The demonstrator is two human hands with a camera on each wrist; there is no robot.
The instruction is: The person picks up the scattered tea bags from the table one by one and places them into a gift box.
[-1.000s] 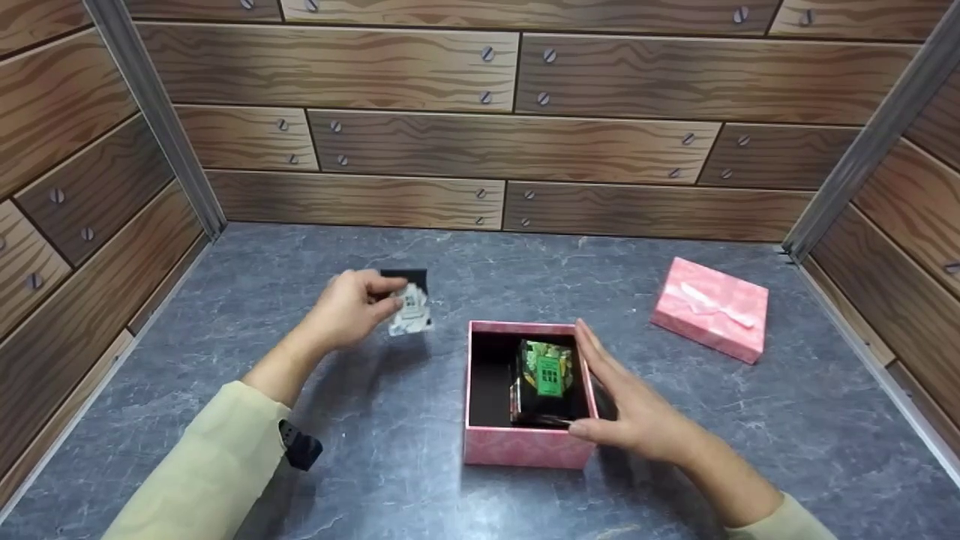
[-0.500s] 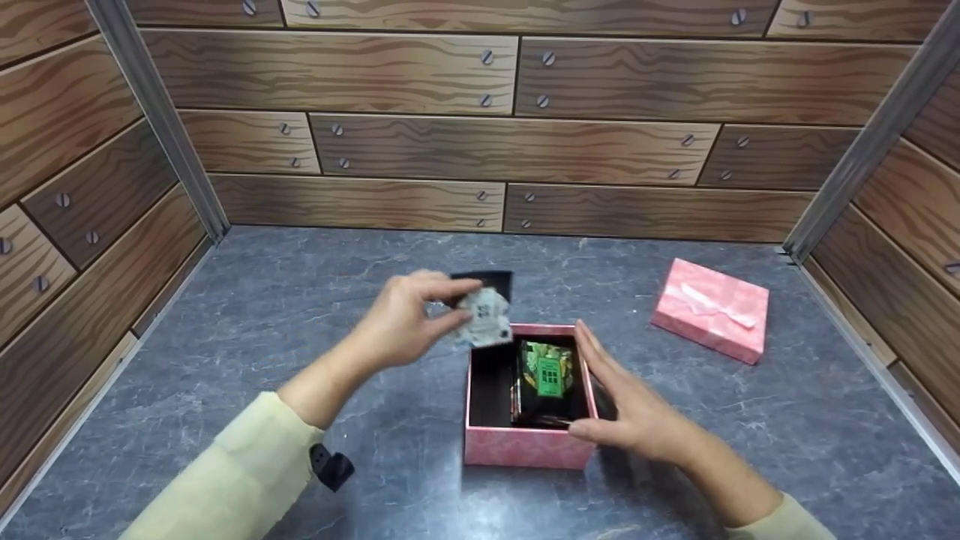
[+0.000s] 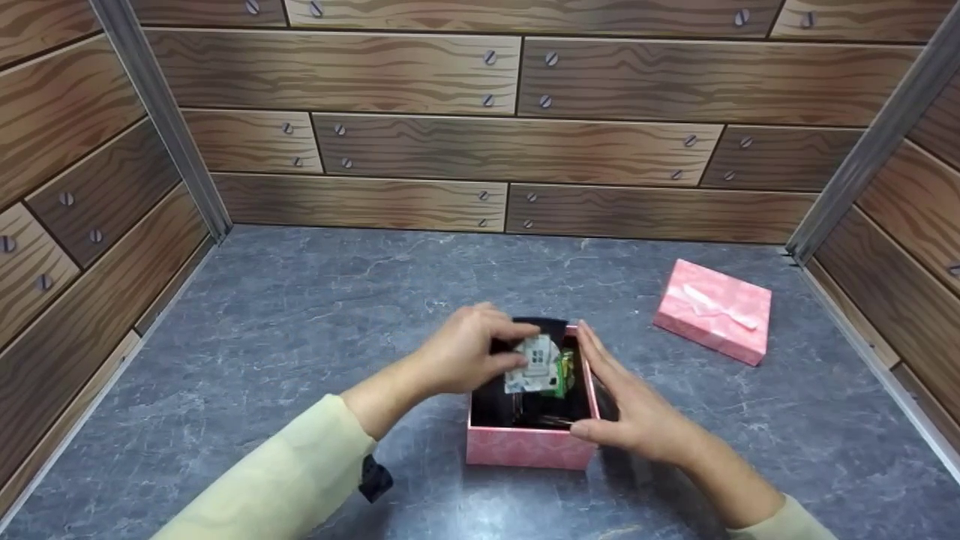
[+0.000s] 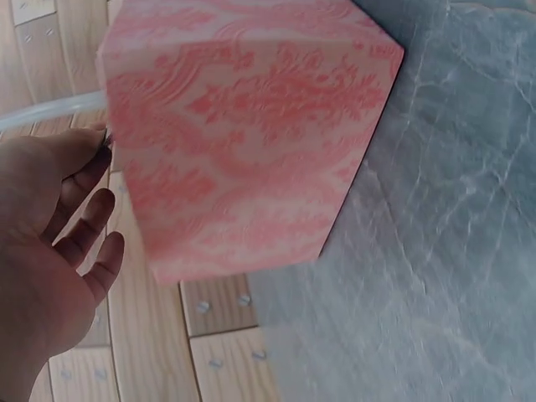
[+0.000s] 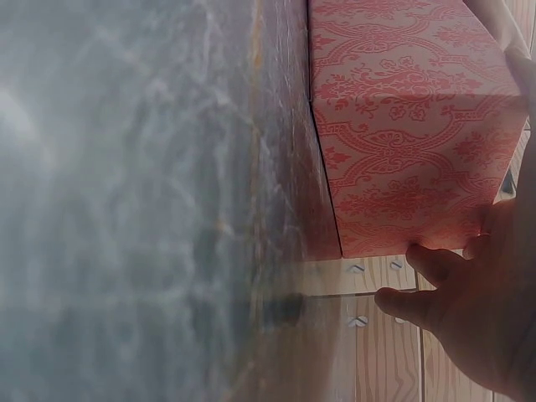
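Note:
My left hand [image 3: 472, 349] pinches a black-and-white packet [image 3: 536, 366] between thumb and fingers, over the opening of a pink patterned box [image 3: 529, 448]. Inside the box, toward its right side, a black packet with a green label [image 3: 562, 375] is partly covered by the held one. My right hand [image 3: 637, 405] rests along the box's right rim, thumb at the front corner and fingers at the far one. In the left wrist view, the left hand [image 4: 59, 218] is at the box's upper edge; the packet is barely visible there.
A pink lid with a ribbon bow [image 3: 712, 309] lies on the marbled grey table [image 3: 337, 277], to the right and behind the box. Wood-patterned walls [image 3: 420, 146] enclose the table at the back and both sides.
My left hand has carried the packet rightward from the table left of the box to above the box's opening. The right hand and the lid have stayed in place.

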